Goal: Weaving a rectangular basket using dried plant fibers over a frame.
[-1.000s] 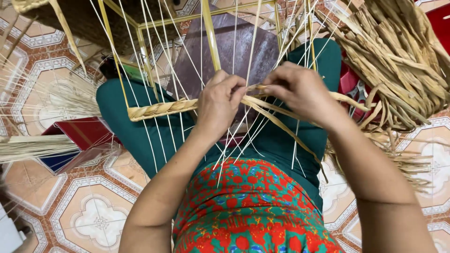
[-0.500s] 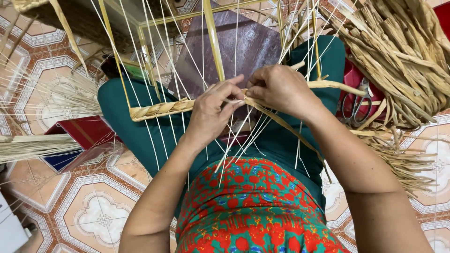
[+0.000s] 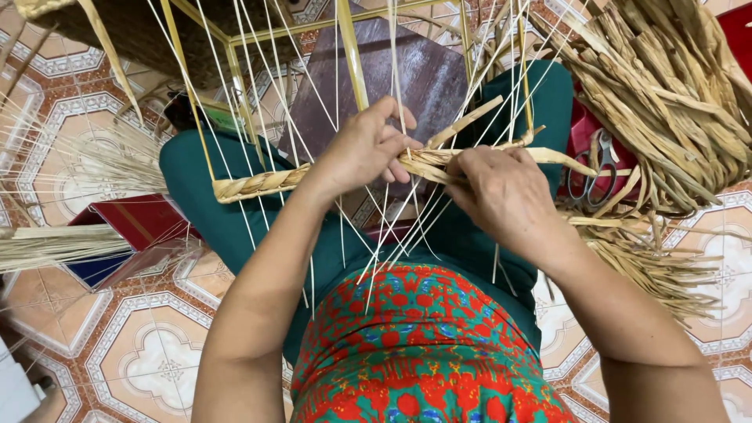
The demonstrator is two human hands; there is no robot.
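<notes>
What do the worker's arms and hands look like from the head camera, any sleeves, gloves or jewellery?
Both forearms are bare up to the frame edge, with no sleeves in view. The left hand and right hand wear no gloves, and no rings, bracelets or watch are visible.

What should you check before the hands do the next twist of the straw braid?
1. Left hand grips the braid end: ok.
2. Right hand holds the loose flat strips: ok.
3. Finished braid looks tight and even along the frame: ok.
4. Thin upright strands stay spread, not tangled, near the hands: cannot tell, many cross there.
5. Spare straw pile lies beside the right hand: ok.
6. Scissors lie apart from the fingers: ok.
</notes>
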